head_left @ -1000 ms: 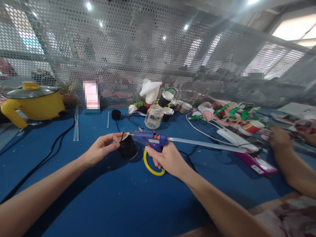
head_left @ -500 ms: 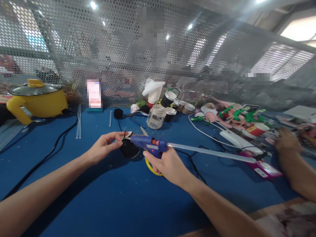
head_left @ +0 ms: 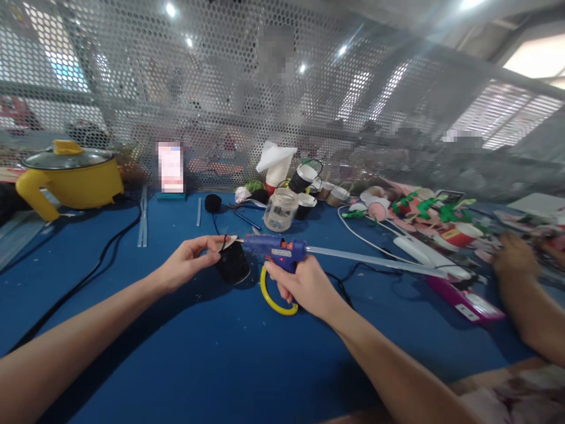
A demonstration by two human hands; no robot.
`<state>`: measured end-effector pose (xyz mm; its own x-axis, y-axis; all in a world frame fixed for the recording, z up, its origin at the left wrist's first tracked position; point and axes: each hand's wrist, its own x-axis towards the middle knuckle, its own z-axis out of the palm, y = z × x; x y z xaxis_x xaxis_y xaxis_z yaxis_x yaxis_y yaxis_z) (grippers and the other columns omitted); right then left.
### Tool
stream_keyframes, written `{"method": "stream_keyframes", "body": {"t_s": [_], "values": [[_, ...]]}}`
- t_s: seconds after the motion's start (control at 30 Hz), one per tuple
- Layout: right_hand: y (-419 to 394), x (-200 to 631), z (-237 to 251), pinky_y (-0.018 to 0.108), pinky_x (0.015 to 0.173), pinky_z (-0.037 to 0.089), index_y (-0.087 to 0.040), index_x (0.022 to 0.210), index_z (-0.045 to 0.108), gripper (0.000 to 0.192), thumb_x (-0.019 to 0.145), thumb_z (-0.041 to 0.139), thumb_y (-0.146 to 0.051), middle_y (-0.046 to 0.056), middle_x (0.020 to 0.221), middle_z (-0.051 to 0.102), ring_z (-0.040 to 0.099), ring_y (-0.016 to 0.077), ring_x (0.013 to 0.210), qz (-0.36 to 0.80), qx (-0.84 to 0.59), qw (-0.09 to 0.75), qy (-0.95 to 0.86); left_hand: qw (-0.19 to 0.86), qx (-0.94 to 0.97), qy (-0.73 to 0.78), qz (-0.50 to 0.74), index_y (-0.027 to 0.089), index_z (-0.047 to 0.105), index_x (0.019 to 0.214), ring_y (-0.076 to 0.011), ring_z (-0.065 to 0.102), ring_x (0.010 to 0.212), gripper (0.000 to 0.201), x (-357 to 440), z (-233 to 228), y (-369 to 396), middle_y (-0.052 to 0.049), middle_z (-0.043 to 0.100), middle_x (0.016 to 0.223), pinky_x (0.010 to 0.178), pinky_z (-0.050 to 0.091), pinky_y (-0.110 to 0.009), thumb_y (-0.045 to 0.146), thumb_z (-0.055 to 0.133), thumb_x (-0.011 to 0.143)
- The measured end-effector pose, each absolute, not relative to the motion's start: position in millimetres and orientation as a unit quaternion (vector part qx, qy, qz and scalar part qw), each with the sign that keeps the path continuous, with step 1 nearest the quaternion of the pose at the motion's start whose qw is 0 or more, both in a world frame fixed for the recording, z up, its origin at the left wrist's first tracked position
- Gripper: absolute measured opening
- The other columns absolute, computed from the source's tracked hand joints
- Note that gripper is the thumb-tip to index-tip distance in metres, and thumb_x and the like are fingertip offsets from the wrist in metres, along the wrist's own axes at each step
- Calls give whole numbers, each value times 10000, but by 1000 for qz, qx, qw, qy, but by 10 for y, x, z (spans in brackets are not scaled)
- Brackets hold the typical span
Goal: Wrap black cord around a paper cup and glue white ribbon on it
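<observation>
Nozzle meets disc right over the black spool (head_left: 232,263), mid-surface (head_left: 185,353). Left hand (head_left: 185,265), grip pinching a small pale disc (head_left: 229,241) by its edge; right hand (head_left: 304,285), grip wrapped tight around the glue gun (head_left: 276,250), a clear stick trailing out behind. Best play, I'd say: squeeze gently for one small bead, keep the disc steady and level, fingertips (head_left: 215,243) well off the hot tip.

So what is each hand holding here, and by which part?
Right hand grips the blue glue gun by its handle. Left hand pinches a small pale piece by its edge.
</observation>
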<state>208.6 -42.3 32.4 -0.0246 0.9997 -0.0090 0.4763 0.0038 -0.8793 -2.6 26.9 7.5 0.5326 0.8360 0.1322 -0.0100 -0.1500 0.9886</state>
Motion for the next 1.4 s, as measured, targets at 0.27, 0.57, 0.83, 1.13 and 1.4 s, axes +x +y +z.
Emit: {"method": "stream_keyframes", "body": {"t_s": [0.27,0.57,0.83,1.13,1.4], "values": [[-312,2143,273,207,399,390,-181,483,443,320,767,490,-321,-48,345,435,424,71,315,374,-576,358,-633,573,651,327,376,160,533,651,-265,449,1168,184,-15,86,274,-120,568,1194,995,249,-439,302,638,701],[-149,2264,363,156,332,312,-146,648,544,96,690,587,-221,-71,354,460,377,41,306,516,-503,472,-508,545,662,345,382,166,536,631,-279,420,1192,229,-9,107,261,-139,574,1180,1009,232,-430,360,652,670],[519,2541,657,143,348,389,-140,636,543,140,736,609,-213,-33,425,518,462,57,364,431,-575,541,-436,528,682,343,371,171,523,634,-274,437,1177,249,-25,104,264,-145,526,1236,1004,258,-408,392,626,684],[913,2695,667,216,362,436,-141,629,534,279,813,521,-350,22,432,568,513,104,360,410,-663,428,-457,506,709,331,363,173,504,643,-270,436,1173,253,-21,125,248,-164,524,1229,994,260,-423,401,594,702],[862,2890,623,282,405,401,-199,450,480,472,756,464,-558,20,272,430,496,165,312,217,-699,390,-558,476,738,324,351,173,484,683,-266,428,1177,212,-41,81,265,-156,522,1218,986,266,-441,366,554,737]]}}
